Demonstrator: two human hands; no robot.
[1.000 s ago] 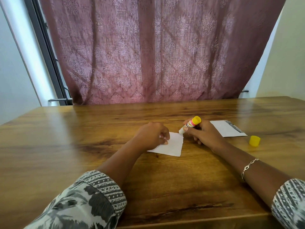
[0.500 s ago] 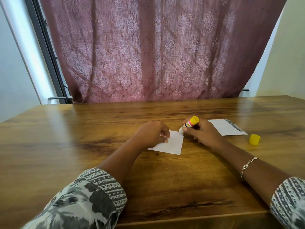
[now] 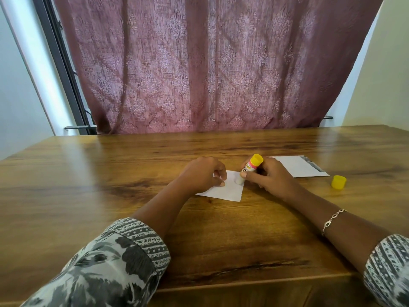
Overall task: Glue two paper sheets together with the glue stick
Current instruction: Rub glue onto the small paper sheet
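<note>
Compare with the view a second back: find the glue stick point(image 3: 251, 167) swung from a leftward lean to nearly upright, its white tip brought off the far corner and down onto the paper sheet point(image 3: 225, 191), at about 2 o'clock on that sheet. Read this as the spreading step under way, not finished; judge only a small patch near that corner as coated.

Note the right hand point(image 3: 270, 176) wrapped around the barrel, fingers and thumb clamped on it. Note the left hand point(image 3: 203, 173) at 9 o'clock of the stick, fingers curled, fingertips down on the sheet's left part, holding it to the table point(image 3: 110, 185); cannot tell pressing from pinching.

Locate the second sheet point(image 3: 296, 168) at 2 o'clock from the right hand, flat, apart from the first, partly hidden behind the knuckles. Locate the yellow cap point(image 3: 338, 182) at 3 o'clock, standing just beside that sheet's near right corner, not touching.

Treat the left hand as the one obstacle: covers the part yet to be coated, so expect a shift of hold before strokes toward 9 o'clock. Avoid the cap when reaching for the second sheet.
</note>
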